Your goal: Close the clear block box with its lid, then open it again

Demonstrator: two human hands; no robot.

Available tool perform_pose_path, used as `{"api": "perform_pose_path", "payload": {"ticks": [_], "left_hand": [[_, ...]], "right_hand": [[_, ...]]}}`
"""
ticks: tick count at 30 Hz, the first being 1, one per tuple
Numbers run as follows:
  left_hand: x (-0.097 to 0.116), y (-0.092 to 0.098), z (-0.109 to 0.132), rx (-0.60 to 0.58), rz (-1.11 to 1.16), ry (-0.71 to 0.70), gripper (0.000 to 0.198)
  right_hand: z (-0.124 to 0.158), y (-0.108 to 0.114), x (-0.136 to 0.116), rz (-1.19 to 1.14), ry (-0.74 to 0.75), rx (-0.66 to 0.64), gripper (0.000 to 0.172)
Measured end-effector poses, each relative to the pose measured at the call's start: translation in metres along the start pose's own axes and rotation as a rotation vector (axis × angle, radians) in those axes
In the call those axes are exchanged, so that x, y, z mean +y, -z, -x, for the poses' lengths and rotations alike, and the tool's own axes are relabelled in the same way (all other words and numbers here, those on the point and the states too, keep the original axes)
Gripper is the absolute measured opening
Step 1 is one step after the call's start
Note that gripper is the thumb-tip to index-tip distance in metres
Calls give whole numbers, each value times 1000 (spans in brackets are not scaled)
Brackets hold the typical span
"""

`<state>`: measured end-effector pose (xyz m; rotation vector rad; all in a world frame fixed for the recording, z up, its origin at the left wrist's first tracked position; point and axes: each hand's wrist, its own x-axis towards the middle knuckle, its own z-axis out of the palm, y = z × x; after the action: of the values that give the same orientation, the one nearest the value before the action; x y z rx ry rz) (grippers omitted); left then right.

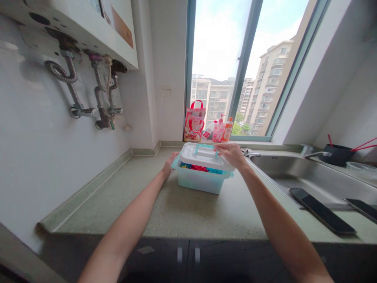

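A pale turquoise plastic storage box [200,181] rests on the countertop. Its white lid [193,155] sits loosely on top, with a gap along the front. Through that gap show colourful contents [201,168] in red, blue and yellow, whose kind I cannot make out. My right hand [231,154] is closed on the right end of the lid's turquoise handle [204,146]. At the box's left end, my left hand [169,165] holds the side by the latch, its fingertips partly hidden behind the box.
A steel sink [294,169] with a faucet [312,151] lies to the right. Two dark flat slabs [322,210] lie at its front edge. On the windowsill stand a red bag [194,124] and several bottles [218,129]. A water heater [88,27] with pipes hangs at upper left.
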<state>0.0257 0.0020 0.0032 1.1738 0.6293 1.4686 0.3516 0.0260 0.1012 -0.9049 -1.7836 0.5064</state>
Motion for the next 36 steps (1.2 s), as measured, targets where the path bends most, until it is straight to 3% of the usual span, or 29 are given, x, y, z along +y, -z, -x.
{"api": "perform_pose_path", "payload": {"ticks": [3, 8, 12, 17, 22, 27, 31, 36], "left_hand": [[12, -11, -1, 30, 17, -50, 74], [31, -25, 0, -7, -112, -42, 72], [34, -22, 1, 19, -243, -16, 66], [32, -18, 0, 5, -391, -142, 58], [32, -18, 2, -69, -417, -146, 59], [33, -19, 4, -81, -432, -156, 57], [37, -17, 3, -99, -495, -123, 61], [49, -7, -3, -77, -681, -82, 81]], "right_hand": [[7, -8, -8, 36, -56, -39, 31], [16, -17, -22, 139, -60, -60, 27], [18, -18, -24, 152, -43, -79, 28], [19, -16, -18, 82, -39, -112, 32], [30, -15, -15, 160, -19, -59, 36], [32, -17, -6, 47, -11, -90, 33], [28, -18, 1, 12, 35, -144, 28], [27, -6, 1, 147, 178, -88, 31]]}}
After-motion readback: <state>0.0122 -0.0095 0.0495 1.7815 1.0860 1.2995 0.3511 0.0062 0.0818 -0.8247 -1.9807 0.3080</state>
